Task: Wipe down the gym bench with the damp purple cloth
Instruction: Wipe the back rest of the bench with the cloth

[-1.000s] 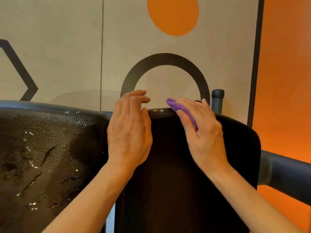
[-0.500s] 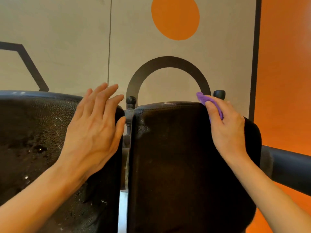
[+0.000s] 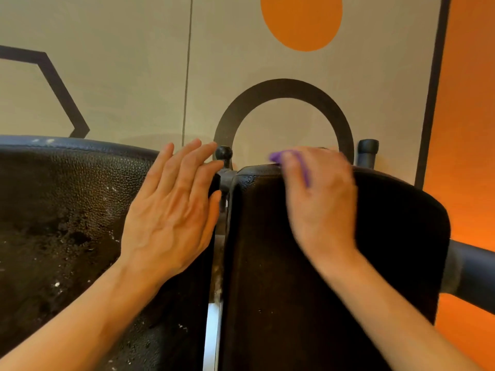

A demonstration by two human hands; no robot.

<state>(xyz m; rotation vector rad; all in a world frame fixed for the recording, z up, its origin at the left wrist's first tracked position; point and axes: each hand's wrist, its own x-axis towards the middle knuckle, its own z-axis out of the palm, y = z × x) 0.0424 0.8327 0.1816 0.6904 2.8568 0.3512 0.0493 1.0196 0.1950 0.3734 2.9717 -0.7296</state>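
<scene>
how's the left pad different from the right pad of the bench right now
The left pad is speckled with white flecks and blotches; the right pad looks evenly dark. The left hand lies flat and bare on the left pad, while the right hand presses the purple cloth against the right pad's top edge. Both are black, pebbled upholstery.

Right hand (image 3: 320, 199) blurred (purple cloth (image 3: 304, 167) mostly hidden).

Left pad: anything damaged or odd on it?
Yes. The left pad looks worn: its black textured cover is scuffed and patchy, with white flecks scattered across the middle and lower part. The left hand lies flat on its right edge. The right pad looks smooth and unmarked by comparison.
</scene>
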